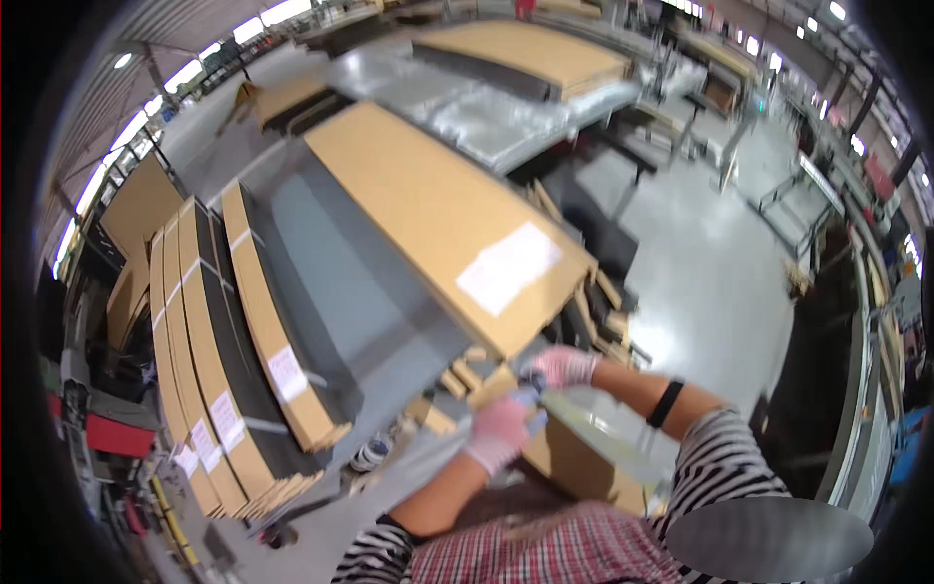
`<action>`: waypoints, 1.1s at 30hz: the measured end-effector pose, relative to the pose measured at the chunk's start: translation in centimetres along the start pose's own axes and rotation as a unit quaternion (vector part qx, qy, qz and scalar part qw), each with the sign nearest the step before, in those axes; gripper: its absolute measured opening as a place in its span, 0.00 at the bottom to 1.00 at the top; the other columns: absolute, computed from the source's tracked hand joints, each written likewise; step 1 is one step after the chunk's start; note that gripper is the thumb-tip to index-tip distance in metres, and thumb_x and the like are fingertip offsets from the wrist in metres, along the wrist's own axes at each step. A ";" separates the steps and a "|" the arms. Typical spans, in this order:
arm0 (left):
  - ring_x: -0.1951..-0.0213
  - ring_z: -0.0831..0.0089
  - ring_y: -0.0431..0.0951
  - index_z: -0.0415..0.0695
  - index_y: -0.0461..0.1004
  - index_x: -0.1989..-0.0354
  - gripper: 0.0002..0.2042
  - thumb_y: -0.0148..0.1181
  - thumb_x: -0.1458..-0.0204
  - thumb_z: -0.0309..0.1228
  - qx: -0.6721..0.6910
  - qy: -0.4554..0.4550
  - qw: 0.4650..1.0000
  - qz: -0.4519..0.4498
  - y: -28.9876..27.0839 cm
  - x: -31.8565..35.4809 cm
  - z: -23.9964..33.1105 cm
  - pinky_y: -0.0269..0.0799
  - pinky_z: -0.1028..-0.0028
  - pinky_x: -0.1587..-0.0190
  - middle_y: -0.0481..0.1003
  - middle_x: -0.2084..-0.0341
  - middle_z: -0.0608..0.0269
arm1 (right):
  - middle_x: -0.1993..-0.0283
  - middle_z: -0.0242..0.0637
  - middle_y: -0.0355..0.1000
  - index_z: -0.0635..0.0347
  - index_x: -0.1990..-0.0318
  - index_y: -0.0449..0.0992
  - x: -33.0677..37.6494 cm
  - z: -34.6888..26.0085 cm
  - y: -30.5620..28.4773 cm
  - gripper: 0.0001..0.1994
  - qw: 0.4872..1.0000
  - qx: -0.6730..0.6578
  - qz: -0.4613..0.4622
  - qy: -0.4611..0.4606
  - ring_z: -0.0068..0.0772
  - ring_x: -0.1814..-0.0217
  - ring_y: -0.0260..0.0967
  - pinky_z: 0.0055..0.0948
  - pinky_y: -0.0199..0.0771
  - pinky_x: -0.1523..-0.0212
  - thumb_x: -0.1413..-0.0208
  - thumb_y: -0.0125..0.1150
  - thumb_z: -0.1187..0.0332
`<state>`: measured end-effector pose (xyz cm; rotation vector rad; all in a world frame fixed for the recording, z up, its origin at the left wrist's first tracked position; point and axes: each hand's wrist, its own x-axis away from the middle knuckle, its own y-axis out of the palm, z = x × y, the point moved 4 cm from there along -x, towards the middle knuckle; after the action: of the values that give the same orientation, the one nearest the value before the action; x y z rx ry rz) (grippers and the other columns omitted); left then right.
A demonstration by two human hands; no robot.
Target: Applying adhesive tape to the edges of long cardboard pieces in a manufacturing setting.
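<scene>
My left hand [501, 433], in a pink and white glove, is closed in front of my body. My right hand [564, 368], gloved alike, is closed just beyond it, a little to the right. Between them is something small, dark and bluish, too blurred to name. A clear plastic sheet or bag [598, 419] hangs by my right hand, over a brown cardboard piece [574, 457]. Just past my hands lies the near end of a long stack of brown cardboard sheets [418, 195], with a white paper sheet [511, 268] on top.
Strapped cardboard bundles [199, 321] with paper labels stand at the left. A grey surface [341, 263] lies between them and the long stack. Small cardboard pieces [457, 378] stick out near my hands. Farther off is a metal table [467, 107] bearing another cardboard stack [525, 51].
</scene>
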<state>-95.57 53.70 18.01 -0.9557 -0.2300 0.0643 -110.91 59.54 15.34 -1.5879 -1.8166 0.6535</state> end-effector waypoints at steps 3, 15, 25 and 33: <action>0.62 0.62 0.75 0.51 0.76 0.59 0.16 0.56 0.55 0.43 -0.269 0.195 0.939 -0.086 5.0 -0.3 2.8 0.71 0.63 0.59 0.77 0.66 0.61 | 0.65 0.49 0.73 0.56 0.62 0.74 -1.1 0.0 1.5 0.13 0.997 0.020 -0.066 0.044 0.51 0.62 0.71 0.40 0.71 0.61 0.47 0.54 0.58; 0.54 0.57 0.72 0.48 0.74 0.61 0.21 0.60 0.55 0.51 0.017 0.330 0.930 0.162 4.1 -0.3 2.6 0.66 0.59 0.52 0.74 0.66 0.58 | 0.62 0.31 0.67 0.58 0.36 0.56 20.5 -11.7 0.2 0.31 0.763 -0.455 0.407 0.212 0.21 0.67 0.67 0.24 0.70 0.66 0.46 0.60 0.66; 0.41 0.48 0.60 0.53 0.57 0.37 0.44 0.61 0.63 0.62 -0.181 0.540 0.818 -0.087 15.0 9.3 18.3 0.49 0.46 0.41 0.67 0.48 0.45 | 0.46 0.34 0.70 0.56 0.40 0.65 46.6 -16.6 49.1 0.26 0.686 -0.519 0.110 0.498 0.29 0.46 0.65 0.27 0.62 0.45 0.44 0.58 0.58; 0.53 0.46 0.71 0.57 0.48 0.32 0.49 0.68 0.67 0.48 -0.264 0.510 0.777 -0.257 23.3 14.9 34.2 0.68 0.57 0.53 0.67 0.50 0.40 | 0.51 0.39 0.72 0.55 0.42 0.67 48.3 -20.0 44.5 0.22 0.641 -0.523 0.376 0.417 0.23 0.57 0.70 0.29 0.72 0.56 0.43 0.56 0.59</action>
<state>-87.63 96.83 20.48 -1.3220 0.5449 -1.0686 -69.76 113.16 3.35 -2.7324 -0.6386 -1.0005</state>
